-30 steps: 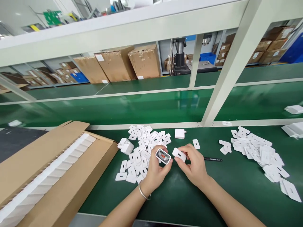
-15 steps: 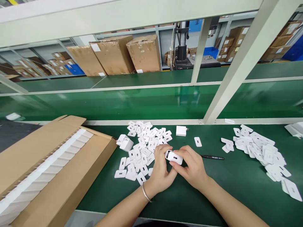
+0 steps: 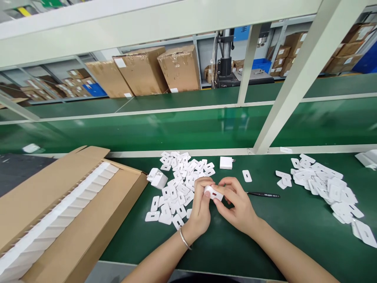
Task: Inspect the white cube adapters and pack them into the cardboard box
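Both hands, the left hand (image 3: 201, 204) and right hand (image 3: 238, 205), pinched 1 white charger body (image 3: 213, 193) between them, pressing its slotted cover seated, with the cover pile (image 3: 179, 184) at 10 o'clock.

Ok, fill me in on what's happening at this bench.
A person holds a small white charger body between both hands, the left hand and right hand pressed together around it above the green mat. A heap of white cover plates lies just left, a second heap to the right. A black pen lies by the right hand, and an open cardboard box sits far left.
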The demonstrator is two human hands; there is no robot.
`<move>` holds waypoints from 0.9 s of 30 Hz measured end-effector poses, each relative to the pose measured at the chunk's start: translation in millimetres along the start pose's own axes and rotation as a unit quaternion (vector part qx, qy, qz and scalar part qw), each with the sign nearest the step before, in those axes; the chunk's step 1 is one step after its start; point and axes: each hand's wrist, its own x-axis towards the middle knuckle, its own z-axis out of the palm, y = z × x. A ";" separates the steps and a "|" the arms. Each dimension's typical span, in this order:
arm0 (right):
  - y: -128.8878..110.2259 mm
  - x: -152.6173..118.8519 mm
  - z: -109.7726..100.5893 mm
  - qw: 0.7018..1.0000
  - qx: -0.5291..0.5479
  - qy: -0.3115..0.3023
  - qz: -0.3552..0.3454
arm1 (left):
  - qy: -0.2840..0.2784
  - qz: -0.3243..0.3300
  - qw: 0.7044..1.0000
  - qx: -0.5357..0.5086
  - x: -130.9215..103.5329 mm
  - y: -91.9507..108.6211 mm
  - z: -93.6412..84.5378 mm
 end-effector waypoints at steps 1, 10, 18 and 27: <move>-1.1 -0.1 -0.9 0.999 0.027 -0.014 0.021 | 0.008 0.003 1.000 0.000 0.4 -0.4 -0.3; -2.3 -3.0 7.7 0.926 0.214 -0.132 0.282 | 0.048 0.068 0.997 -0.001 -1.1 -2.0 1.4; 9.2 3.5 6.7 0.885 0.373 -0.038 0.277 | -0.012 0.046 0.997 0.059 0.3 1.2 -6.7; 10.5 4.5 -2.4 0.919 0.317 -0.034 0.232 | -0.098 0.048 0.992 0.065 8.2 -3.1 -21.3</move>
